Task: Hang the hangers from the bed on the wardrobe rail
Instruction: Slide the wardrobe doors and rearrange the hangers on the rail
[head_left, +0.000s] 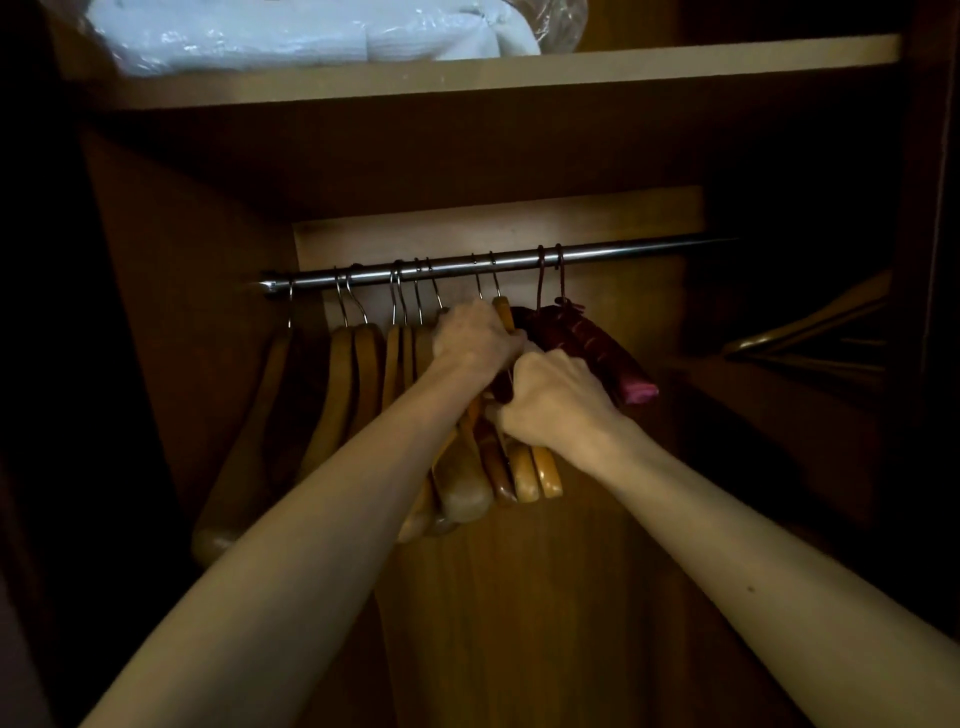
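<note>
A metal wardrobe rail runs across the dim wardrobe. Several wooden hangers hang from it by metal hooks, left of centre. Two dark red padded hangers hang further right. My left hand grips the neck of a wooden hanger just under the rail. My right hand is curled round the wooden hangers' arms below it, beside the red ones. Both forearms reach in from the bottom of the view.
A shelf above the rail carries bedding in clear plastic. More hangers lie on a lower shelf at the right. The rail is bare to the right of the red hangers. Wooden side walls close in on both sides.
</note>
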